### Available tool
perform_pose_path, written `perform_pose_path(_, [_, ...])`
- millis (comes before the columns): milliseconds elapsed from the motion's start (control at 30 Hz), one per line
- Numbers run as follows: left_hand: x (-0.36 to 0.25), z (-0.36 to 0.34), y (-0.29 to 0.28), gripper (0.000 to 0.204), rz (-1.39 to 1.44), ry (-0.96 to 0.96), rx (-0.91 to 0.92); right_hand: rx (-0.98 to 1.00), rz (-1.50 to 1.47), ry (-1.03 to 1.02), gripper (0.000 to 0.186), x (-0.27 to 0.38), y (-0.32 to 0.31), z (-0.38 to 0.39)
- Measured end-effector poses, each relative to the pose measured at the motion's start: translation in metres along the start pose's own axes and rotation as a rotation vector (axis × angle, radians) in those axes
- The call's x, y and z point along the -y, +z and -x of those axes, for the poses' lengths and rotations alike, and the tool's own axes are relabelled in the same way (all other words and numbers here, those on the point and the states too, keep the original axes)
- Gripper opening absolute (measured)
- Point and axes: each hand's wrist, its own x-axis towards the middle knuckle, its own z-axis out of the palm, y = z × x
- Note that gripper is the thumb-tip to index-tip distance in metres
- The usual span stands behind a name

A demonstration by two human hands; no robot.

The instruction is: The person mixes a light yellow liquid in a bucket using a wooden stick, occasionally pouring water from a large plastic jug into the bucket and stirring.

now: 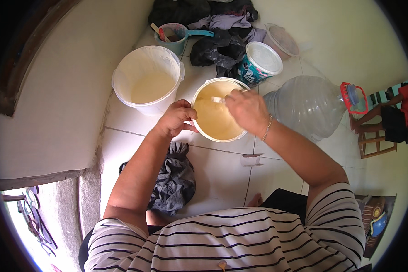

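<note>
A small white bucket (233, 137) stands in front of me with a smooth cream-coloured mass (212, 120) inside. My left hand (174, 119) is closed on the bucket's left rim, thumb and fingers either side of the wall. Over the right side of the opening, my right hand (248, 111) is closed round a pale, white-ended tool (217, 99). Its tip reaches into the bucket; most of it is hidden by my fingers, so its kind is unclear. Further left stands a larger white bucket (165, 105), with pale contents at the bottom.
A big clear water bottle (303, 109) lies right of the bucket. Behind are a lidded tub (254, 72), a teal dipper (179, 46) holding tools, black plastic bags (220, 49) and a pinkish container (282, 41). Dark crumpled cloth (174, 181) lies below my left forearm. A person (392, 115) sits at far right.
</note>
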Motion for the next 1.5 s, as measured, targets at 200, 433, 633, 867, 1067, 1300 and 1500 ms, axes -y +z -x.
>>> perform_pose_path(200, [-0.003, 0.013, 0.030, 0.028, -0.002, 0.004, -0.104, 0.241, -0.046, 0.167, 0.008, -0.007, -0.024, 0.037])
perform_pose_path(433, [-0.001, 0.012, 0.040, 0.028, -0.045, 0.029, -0.118, 0.122, -0.384, 0.300, 0.017, 0.023, -0.023, 0.028])
perform_pose_path(633, [-0.002, 0.010, 0.037, 0.028, -0.099, 0.033, -0.082, -0.111, -0.107, 0.247, 0.008, -0.014, -0.020, 0.020])
perform_pose_path(867, [-0.008, 0.017, 0.035, 0.028, -0.002, 0.044, -0.123, 0.250, -0.330, 0.281, 0.008, 0.021, -0.024, 0.042])
perform_pose_path(1067, [-0.012, 0.017, 0.036, 0.030, 0.015, 0.036, -0.107, -0.158, -0.124, 0.312, 0.009, 0.002, -0.004, 0.017])
perform_pose_path(1300, [-0.006, 0.016, 0.021, 0.031, -0.030, 0.013, -0.094, 0.219, -0.336, 0.296, 0.007, 0.024, -0.027, 0.032])
perform_pose_path(1500, [-0.002, 0.009, 0.013, 0.029, -0.031, 0.033, -0.041, -0.066, -0.148, 0.464, 0.011, -0.009, 0.004, 0.019])
